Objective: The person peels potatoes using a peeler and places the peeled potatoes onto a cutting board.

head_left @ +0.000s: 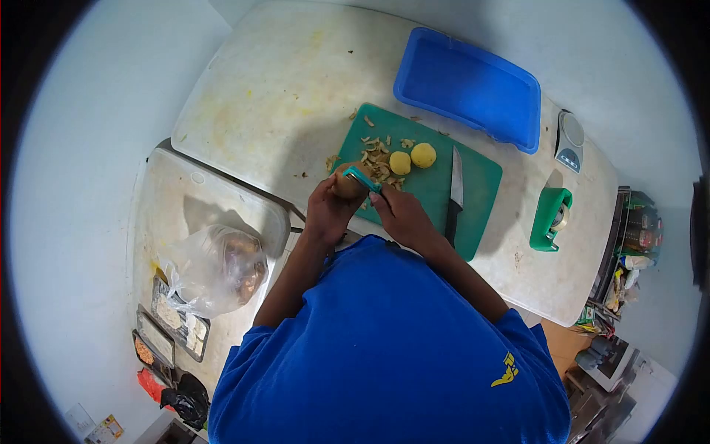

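Over the left edge of the board (481,196), the left hand (325,213) is gripping a brown potato (345,186) while the right hand (403,216) is holding the peeler (364,177) against it. Light, even strokes, with the left hand keeping clear of the peeler's path, are probably serving best. The blue tray (473,92) is lying beyond the board; the clear bag (198,265) is holding brownish things (245,270) (too hazy to name), and a dark tray (160,287) is carrying pale stuff (168,317).

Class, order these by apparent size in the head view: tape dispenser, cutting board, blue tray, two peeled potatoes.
1. Cutting board
2. Blue tray
3. Tape dispenser
4. Two peeled potatoes, too alike to rank
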Action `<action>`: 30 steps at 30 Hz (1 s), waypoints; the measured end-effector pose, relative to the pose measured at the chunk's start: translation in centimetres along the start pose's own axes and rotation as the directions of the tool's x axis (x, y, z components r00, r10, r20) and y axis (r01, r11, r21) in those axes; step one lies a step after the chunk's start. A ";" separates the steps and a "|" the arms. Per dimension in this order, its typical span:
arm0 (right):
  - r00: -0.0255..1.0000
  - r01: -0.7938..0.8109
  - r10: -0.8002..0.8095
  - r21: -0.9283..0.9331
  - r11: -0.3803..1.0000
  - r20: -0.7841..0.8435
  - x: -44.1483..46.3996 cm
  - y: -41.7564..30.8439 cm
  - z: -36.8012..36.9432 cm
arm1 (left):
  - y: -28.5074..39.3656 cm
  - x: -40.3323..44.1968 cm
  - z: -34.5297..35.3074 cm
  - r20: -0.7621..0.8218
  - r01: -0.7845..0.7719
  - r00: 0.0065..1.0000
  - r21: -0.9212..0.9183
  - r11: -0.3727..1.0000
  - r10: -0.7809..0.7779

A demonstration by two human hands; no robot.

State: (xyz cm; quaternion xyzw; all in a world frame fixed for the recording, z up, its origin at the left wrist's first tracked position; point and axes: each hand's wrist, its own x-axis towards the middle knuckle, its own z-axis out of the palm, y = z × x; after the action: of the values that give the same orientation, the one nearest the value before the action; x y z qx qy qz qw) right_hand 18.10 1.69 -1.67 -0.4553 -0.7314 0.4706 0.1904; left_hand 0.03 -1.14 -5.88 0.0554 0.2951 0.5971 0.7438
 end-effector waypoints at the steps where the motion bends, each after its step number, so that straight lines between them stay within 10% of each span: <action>1: 1.000 0.010 -0.011 -0.024 1.000 -0.019 0.1 -0.3 0.1 | 0.2 -0.1 -0.1 0.032 0.014 0.999 -0.016 1.000 -0.013; 14: 0.997 0.075 -0.074 -0.210 0.975 0.011 -1.6 -3.1 0.2 | 0.7 -4.5 0.0 0.075 -0.114 0.993 0.357 0.927 0.094; 20: 0.983 -0.182 0.169 -0.363 0.914 -0.065 -1.2 5.6 -0.9 | 0.6 -7.5 1.9 0.179 -0.162 0.979 0.387 0.908 0.098; 30: 0.998 -0.024 0.019 -0.081 0.996 -0.067 -2.8 0.4 -4.5 | 0.0 -6.0 2.0 0.099 -0.022 0.995 0.340 0.940 -0.012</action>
State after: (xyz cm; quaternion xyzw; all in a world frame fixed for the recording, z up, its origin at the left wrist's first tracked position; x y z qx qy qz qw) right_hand 22.91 1.72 0.56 -0.4857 -0.7385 0.4270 0.1905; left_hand 0.31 -6.14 -1.98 0.2134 0.3564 0.5355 0.7353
